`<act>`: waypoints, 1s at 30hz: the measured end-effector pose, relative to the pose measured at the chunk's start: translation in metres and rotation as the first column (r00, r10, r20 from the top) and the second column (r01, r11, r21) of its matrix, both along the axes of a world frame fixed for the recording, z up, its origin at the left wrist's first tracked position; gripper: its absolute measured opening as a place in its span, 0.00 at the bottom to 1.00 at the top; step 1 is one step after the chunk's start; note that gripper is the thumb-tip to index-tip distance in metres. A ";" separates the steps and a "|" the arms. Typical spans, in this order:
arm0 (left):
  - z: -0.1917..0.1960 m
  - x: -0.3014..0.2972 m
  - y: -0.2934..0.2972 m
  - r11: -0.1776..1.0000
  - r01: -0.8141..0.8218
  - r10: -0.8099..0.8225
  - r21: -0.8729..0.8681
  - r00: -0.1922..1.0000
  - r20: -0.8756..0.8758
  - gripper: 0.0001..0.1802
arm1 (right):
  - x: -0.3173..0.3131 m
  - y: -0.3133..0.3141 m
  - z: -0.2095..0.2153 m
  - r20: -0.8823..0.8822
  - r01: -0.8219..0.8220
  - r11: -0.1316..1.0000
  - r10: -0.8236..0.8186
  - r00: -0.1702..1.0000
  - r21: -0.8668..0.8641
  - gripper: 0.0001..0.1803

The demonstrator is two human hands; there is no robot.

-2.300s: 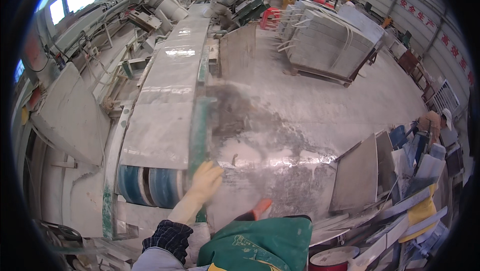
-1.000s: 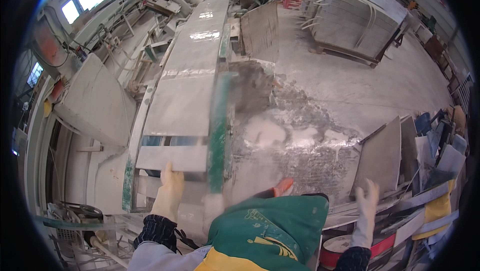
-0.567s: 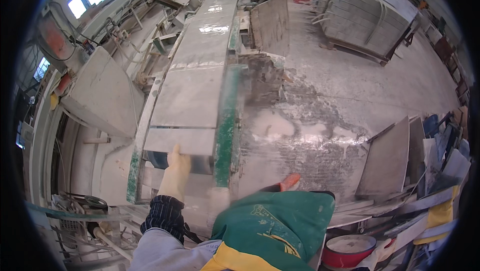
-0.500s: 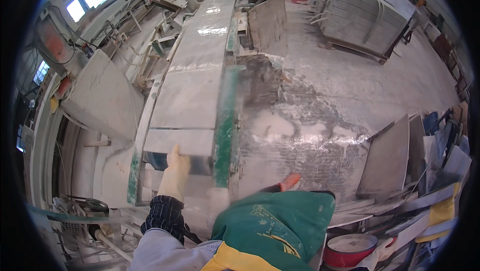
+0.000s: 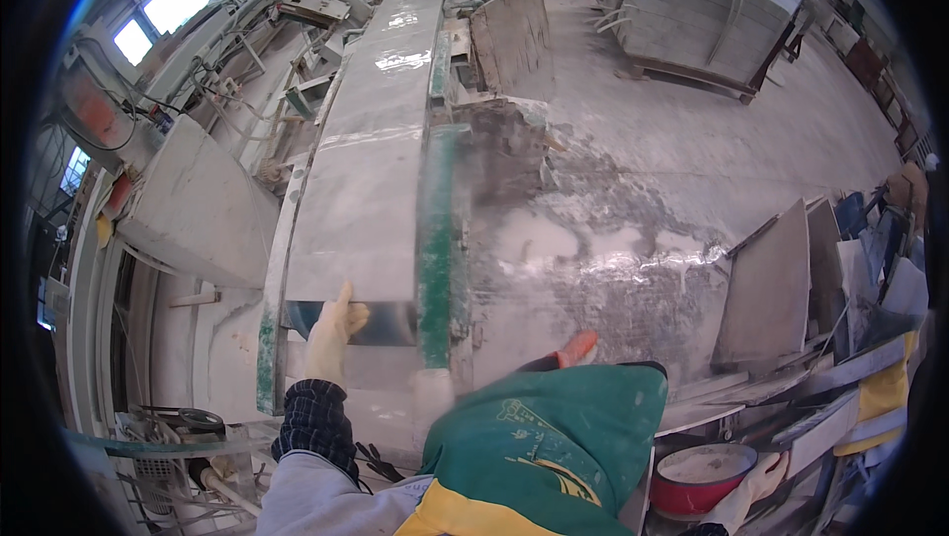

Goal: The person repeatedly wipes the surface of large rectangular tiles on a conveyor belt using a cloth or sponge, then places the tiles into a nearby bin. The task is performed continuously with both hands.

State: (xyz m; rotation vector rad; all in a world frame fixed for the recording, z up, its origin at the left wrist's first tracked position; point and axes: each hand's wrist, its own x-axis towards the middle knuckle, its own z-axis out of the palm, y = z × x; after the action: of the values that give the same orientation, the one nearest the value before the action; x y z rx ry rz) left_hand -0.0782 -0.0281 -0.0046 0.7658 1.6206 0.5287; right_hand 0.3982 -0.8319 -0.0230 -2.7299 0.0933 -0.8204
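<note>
A long grey stone slab (image 5: 366,180) lies on a roller line with a green side rail (image 5: 435,239), running away from me. My left hand (image 5: 333,330), in a cream glove, rests on the slab's near end just above a shiny roller (image 5: 390,323), fingers stretched and not gripping. My right hand (image 5: 756,489), also gloved, hangs low at the right beside a red basin (image 5: 697,482) and holds nothing that I can see. A green apron (image 5: 554,437) covers my front.
Grey slabs (image 5: 781,284) lean in a stack at the right. A pallet of cut slabs (image 5: 692,12) stands at the back right. A large tilted slab (image 5: 193,210) and machinery are on the left. The floor (image 5: 633,190) is wet and dusty.
My left hand has stayed at the slab's near end. My right hand, out of view half a second ago, now shows low at the right beside the red basin.
</note>
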 end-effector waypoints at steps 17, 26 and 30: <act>0.042 0.061 0.020 0.306 0.853 -0.131 0.422 0.477 -0.869 0.37 | 0.040 0.025 0.030 -0.187 0.222 0.880 -0.323 0.928 -0.419 0.30; 0.005 0.097 0.030 0.443 0.880 -0.111 0.169 0.241 -0.964 0.43 | 0.024 0.030 0.021 -0.171 0.191 0.890 -0.282 0.944 -0.415 0.28; 0.010 0.097 0.032 0.453 0.875 -0.160 0.171 0.268 -0.950 0.43 | 0.020 0.032 0.018 -0.115 0.180 0.896 -0.245 0.963 -0.405 0.27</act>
State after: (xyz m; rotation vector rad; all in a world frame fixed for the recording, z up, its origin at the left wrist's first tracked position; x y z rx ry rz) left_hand 0.0185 0.0034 0.0057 2.5025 1.7435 0.1315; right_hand 0.4179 -0.7999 -0.0047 -3.2112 0.2982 -0.7340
